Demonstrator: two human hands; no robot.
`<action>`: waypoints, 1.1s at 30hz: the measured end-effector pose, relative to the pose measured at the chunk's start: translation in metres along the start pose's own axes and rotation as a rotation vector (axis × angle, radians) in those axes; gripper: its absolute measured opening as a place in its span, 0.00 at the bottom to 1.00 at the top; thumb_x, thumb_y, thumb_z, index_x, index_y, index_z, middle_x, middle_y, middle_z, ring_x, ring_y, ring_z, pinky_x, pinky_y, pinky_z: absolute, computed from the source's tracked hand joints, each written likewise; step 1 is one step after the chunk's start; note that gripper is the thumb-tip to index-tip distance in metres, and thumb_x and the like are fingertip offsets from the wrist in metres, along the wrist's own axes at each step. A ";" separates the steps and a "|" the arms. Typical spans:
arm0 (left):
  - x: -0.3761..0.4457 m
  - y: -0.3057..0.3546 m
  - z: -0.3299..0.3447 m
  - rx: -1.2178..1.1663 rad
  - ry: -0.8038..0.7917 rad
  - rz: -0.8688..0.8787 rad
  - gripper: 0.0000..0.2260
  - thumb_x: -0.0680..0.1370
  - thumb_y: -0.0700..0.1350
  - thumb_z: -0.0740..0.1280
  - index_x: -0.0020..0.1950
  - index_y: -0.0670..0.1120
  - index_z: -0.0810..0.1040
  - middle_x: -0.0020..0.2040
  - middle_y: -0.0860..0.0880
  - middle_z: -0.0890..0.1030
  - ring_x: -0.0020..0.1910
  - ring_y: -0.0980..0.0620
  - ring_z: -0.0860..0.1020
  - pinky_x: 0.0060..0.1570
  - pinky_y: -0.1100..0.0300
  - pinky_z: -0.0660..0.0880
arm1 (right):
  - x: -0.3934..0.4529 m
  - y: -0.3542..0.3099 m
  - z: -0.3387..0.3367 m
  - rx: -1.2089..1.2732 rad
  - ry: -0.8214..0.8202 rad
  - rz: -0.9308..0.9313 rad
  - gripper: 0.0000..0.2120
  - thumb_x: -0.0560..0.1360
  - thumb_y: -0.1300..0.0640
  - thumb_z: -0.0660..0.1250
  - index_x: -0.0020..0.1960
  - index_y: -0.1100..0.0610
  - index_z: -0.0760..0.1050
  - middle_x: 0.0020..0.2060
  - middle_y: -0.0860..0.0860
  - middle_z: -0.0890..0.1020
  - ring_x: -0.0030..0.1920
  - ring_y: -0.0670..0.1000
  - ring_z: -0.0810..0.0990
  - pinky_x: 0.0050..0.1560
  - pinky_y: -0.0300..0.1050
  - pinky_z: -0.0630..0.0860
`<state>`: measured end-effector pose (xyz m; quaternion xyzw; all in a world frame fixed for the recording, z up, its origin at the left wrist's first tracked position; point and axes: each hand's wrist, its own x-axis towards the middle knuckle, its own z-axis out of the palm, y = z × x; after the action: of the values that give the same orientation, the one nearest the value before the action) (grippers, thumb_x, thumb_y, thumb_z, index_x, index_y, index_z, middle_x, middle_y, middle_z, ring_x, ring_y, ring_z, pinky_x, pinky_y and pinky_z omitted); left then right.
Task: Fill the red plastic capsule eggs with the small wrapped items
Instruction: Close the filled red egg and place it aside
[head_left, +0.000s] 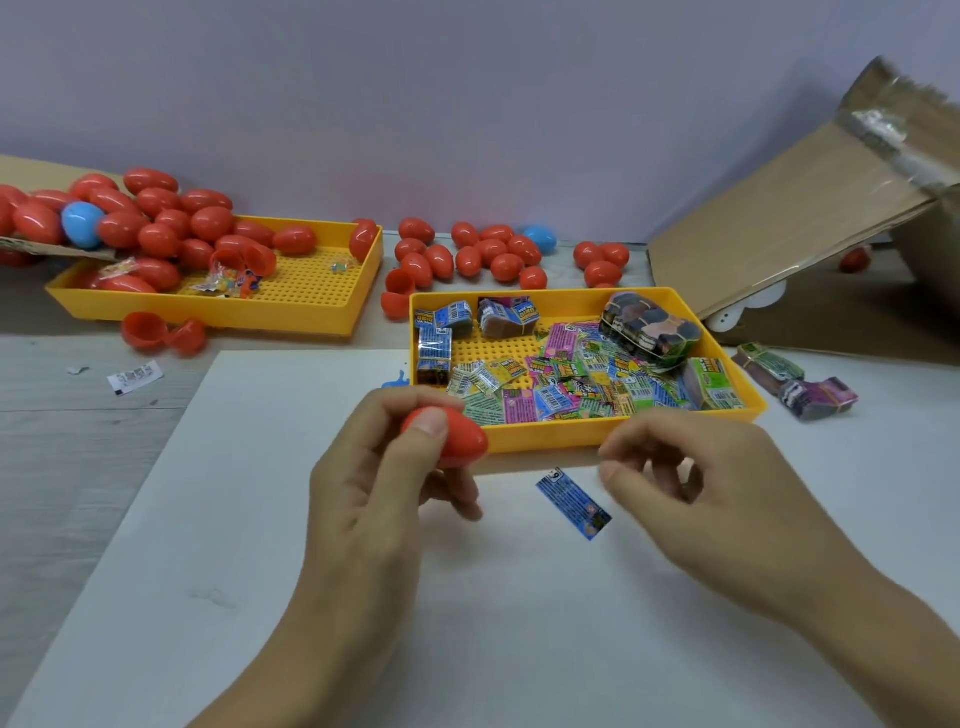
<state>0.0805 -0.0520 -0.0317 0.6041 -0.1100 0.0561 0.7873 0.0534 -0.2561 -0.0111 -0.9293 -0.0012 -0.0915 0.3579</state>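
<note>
Holding a closed red plastic capsule egg (453, 435) in my left grip (379, 467), I keep my right grip (670, 467) loosely curled, empty, above a small blue wrapped packet (573, 504) on the white tabletop (519, 623). The near yellow perforated plastic tray (545, 439) holds many small printed packets (571, 384); the far yellow tray (291, 312) holds red eggs (156, 228). The print is too small to read.

Packet tray (545, 441) right of egg tray (291, 319); loose eggs (467, 257) behind.

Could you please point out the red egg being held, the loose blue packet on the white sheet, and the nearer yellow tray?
red egg (460, 439), head view, its exposed side.
blue packet (573, 505), head view, its middle.
nearer yellow tray (545, 435), head view, its front wall.
</note>
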 end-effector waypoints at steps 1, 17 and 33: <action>0.000 -0.001 0.000 0.000 0.001 -0.019 0.09 0.71 0.54 0.64 0.43 0.53 0.81 0.36 0.50 0.80 0.30 0.48 0.77 0.31 0.59 0.76 | -0.003 -0.001 0.002 -0.094 -0.074 0.002 0.06 0.70 0.44 0.71 0.43 0.46 0.79 0.39 0.40 0.78 0.37 0.43 0.75 0.35 0.36 0.69; -0.009 0.002 0.003 0.238 -0.252 -0.127 0.13 0.68 0.58 0.69 0.46 0.52 0.84 0.33 0.51 0.77 0.27 0.55 0.75 0.26 0.60 0.74 | -0.009 -0.023 0.009 0.882 -0.341 0.423 0.14 0.63 0.45 0.74 0.38 0.56 0.84 0.27 0.48 0.73 0.26 0.45 0.64 0.24 0.37 0.56; -0.004 0.002 0.000 0.136 -0.144 -0.166 0.15 0.68 0.57 0.74 0.38 0.45 0.83 0.28 0.45 0.75 0.25 0.50 0.71 0.22 0.63 0.66 | -0.014 -0.026 0.010 0.713 -0.183 0.116 0.13 0.70 0.46 0.68 0.54 0.40 0.83 0.42 0.51 0.82 0.34 0.44 0.74 0.30 0.35 0.70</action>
<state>0.0763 -0.0517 -0.0303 0.6656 -0.1118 -0.0456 0.7364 0.0394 -0.2291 -0.0041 -0.7490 -0.0125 0.0187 0.6622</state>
